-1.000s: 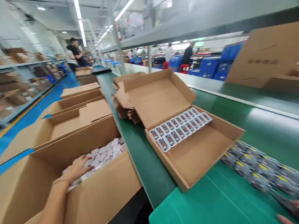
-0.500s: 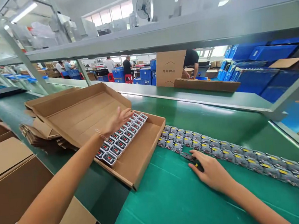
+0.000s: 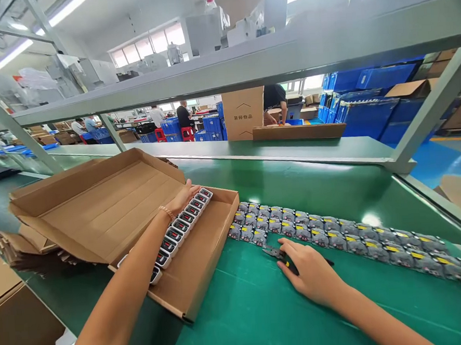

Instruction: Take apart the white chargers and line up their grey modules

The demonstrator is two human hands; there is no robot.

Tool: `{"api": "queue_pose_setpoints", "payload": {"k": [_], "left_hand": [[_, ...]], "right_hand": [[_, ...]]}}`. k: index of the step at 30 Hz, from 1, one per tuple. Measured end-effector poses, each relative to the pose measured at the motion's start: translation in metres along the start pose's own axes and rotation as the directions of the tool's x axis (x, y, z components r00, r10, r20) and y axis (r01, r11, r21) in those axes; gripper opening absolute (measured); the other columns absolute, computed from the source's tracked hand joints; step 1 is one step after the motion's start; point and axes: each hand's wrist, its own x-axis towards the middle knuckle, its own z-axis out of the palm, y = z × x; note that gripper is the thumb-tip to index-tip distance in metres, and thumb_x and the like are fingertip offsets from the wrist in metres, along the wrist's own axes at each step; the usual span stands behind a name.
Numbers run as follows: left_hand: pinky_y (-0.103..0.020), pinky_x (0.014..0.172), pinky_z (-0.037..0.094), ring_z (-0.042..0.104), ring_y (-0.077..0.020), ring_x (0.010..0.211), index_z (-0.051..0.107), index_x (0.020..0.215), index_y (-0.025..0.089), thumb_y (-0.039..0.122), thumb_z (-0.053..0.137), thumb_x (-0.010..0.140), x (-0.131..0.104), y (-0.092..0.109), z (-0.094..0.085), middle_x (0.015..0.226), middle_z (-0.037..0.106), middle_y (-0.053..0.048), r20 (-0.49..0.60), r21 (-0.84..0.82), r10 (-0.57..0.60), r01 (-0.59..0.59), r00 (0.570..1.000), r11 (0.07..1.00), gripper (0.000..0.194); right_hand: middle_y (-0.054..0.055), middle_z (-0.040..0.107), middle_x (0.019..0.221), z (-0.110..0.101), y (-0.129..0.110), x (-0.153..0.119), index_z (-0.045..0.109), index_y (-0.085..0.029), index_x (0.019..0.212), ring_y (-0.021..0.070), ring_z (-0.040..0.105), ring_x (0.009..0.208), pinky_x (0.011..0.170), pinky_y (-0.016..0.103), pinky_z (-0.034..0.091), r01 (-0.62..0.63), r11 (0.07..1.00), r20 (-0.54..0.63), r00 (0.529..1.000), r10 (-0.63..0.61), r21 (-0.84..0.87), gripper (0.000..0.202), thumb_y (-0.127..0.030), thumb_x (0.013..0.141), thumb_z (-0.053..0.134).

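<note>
My left hand (image 3: 182,198) is inside the open cardboard box (image 3: 209,249), lying flat over the far end of the rows of small white-rimmed cases (image 3: 181,225). Its thumb is raised, and the hand and forearm hide part of the rows. My right hand (image 3: 308,266) is closed around a pair of pliers (image 3: 274,251) with dark jaws and black-and-yellow handles. The jaws point left, just below rows of grey packed pieces with yellow marks (image 3: 286,222). These pieces lie on the green mat (image 3: 239,307), to the right of the box.
The box's lid (image 3: 103,196) is folded back to the left, above stacked flat cardboard (image 3: 24,245). A grey shelf beam (image 3: 208,67) crosses overhead, with an upright post (image 3: 433,103) at right. Beyond the bench are blue crates (image 3: 367,112) and a person (image 3: 275,104) working.
My left hand has come down from above the cases onto them. My right hand still holds the pliers near the same pieces. The view has shifted, so the bench appears further left.
</note>
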Motion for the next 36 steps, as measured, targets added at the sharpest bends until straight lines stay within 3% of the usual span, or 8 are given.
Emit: {"api": "queue_pose_setpoints", "payload": {"k": [6,11,15,18,22,27,32,36], "left_hand": [[-0.035,0.117,0.013,0.02,-0.0218,0.142,0.03,0.144,0.02,0.071,0.006,0.085,-0.006,0.004,0.026,0.152,0.026,-0.003,0.134,0.184,0.067,-0.091,0.989,0.979,0.082],[-0.036,0.118,0.009,0.016,-0.0233,0.143,0.037,0.14,0.024,0.07,0.024,0.085,-0.016,0.009,0.051,0.153,0.024,0.0,0.204,0.399,0.087,-0.164,0.975,0.902,0.073],[-0.036,0.118,0.01,0.018,-0.0225,0.142,0.026,0.145,0.026,0.065,0.042,0.083,-0.018,0.024,0.036,0.154,0.025,-0.001,0.21,0.551,0.151,-0.245,0.966,0.798,0.075],[-0.043,0.116,0.014,0.023,-0.0308,0.14,0.03,0.143,0.021,0.06,0.072,0.059,-0.008,0.033,0.015,0.15,0.032,-0.01,0.257,0.674,0.094,-0.249,0.962,0.696,0.102],[-0.048,0.115,0.013,0.024,-0.0352,0.139,0.034,0.14,0.022,0.054,0.083,0.034,0.014,0.033,0.002,0.151,0.028,-0.014,0.341,0.784,-0.042,-0.259,0.939,0.564,0.121],[-0.051,0.114,0.015,0.016,-0.0427,0.139,0.033,0.139,0.014,0.047,0.083,0.018,0.035,0.025,0.015,0.152,0.021,-0.022,0.335,0.859,-0.097,-0.261,0.937,0.441,0.135],[-0.055,0.112,0.012,0.007,-0.0503,0.138,0.028,0.138,0.002,0.044,0.081,0.014,0.039,0.016,0.03,0.149,0.01,-0.034,0.33,0.892,-0.095,-0.277,0.939,0.356,0.141],[-0.05,0.114,0.014,0.016,-0.0476,0.137,0.029,0.136,-0.002,0.042,0.081,0.015,0.037,0.017,0.026,0.145,0.022,-0.035,0.388,0.889,-0.097,-0.344,0.917,0.304,0.139]], "right_hand": [[0.016,0.054,0.128,0.006,0.004,-0.001,0.056,-0.014,0.105,0.0296,0.058,0.106,0.083,0.047,0.051,0.023,0.999,-0.036,0.999,-0.024,-0.023,0.022,-0.026,0.092,0.044],[0.017,0.055,0.127,0.004,0.003,-0.001,0.056,-0.013,0.105,0.0293,0.059,0.104,0.081,0.047,0.051,0.032,0.999,-0.03,0.999,-0.033,-0.025,0.022,-0.026,0.093,0.042],[0.017,0.055,0.127,0.001,0.001,0.0,0.056,-0.014,0.105,0.0295,0.059,0.103,0.081,0.047,0.051,0.017,0.999,-0.019,1.0,-0.018,-0.033,0.021,-0.025,0.092,0.043],[0.017,0.054,0.128,-0.001,0.0,-0.001,0.056,-0.014,0.103,0.0294,0.059,0.103,0.08,0.047,0.05,0.015,1.0,-0.01,1.0,-0.015,-0.021,0.02,-0.025,0.092,0.044],[0.016,0.053,0.129,-0.003,-0.001,-0.001,0.057,-0.014,0.103,0.0294,0.058,0.103,0.08,0.046,0.05,0.001,1.0,-0.004,1.0,-0.001,-0.001,0.02,-0.025,0.092,0.044],[0.016,0.053,0.129,-0.006,-0.001,0.0,0.058,-0.014,0.103,0.0286,0.059,0.099,0.079,0.045,0.049,-0.01,1.0,0.012,1.0,0.01,-0.001,0.02,-0.025,0.091,0.046],[0.017,0.053,0.129,-0.009,-0.002,0.002,0.058,-0.012,0.104,0.0289,0.059,0.099,0.079,0.043,0.048,-0.02,1.0,0.017,1.0,0.02,0.0,0.022,-0.026,0.091,0.047],[0.015,0.055,0.126,-0.013,-0.003,0.002,0.058,-0.013,0.103,0.0285,0.058,0.101,0.08,0.041,0.048,-0.031,1.0,0.032,0.999,0.03,0.008,0.021,-0.027,0.091,0.048]]}}
